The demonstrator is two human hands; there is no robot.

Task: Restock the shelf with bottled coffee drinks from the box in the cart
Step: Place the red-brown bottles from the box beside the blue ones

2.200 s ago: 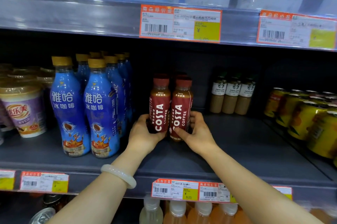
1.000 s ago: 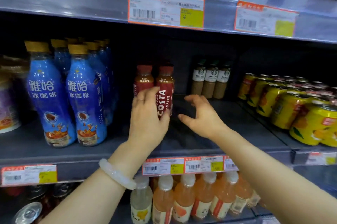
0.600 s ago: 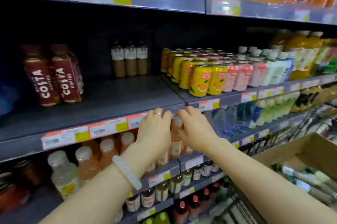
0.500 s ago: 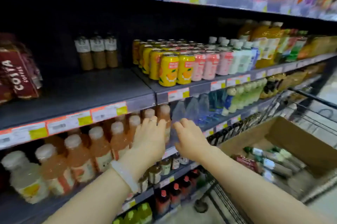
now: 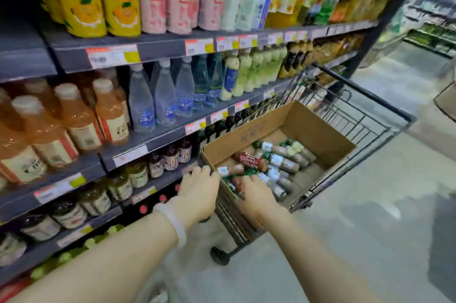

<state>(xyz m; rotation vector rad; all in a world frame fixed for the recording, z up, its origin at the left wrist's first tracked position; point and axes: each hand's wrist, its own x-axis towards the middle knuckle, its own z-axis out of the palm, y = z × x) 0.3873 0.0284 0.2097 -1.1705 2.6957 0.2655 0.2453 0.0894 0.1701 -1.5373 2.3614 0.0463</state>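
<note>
An open cardboard box [image 5: 318, 131] sits in a black wire cart [image 5: 365, 115] beside the shelves. Inside it lie several bottled coffee drinks: a red-labelled bottle [image 5: 251, 160] and pale ones with green caps [image 5: 283, 160]. My left hand [image 5: 197, 191], a white bangle on its wrist, hovers at the box's near-left corner with fingers spread and nothing in it. My right hand [image 5: 256, 195] reaches over the near edge of the box onto the bottles; its fingertips are hidden, so a grasp cannot be made out. The coffee shelf is out of view.
The shelving [image 5: 158, 48] on the left holds yellow cans [image 5: 81, 4], pink cans, clear water bottles [image 5: 162, 98], orange drinks [image 5: 74, 120] and small dark bottles lower down. Grey aisle floor [image 5: 370, 228] lies to the right of the cart.
My view has swung right and down from the coffee shelf to the cart. Both hands left the red bottles on the shelf and dropped to the box, the right one into it.
</note>
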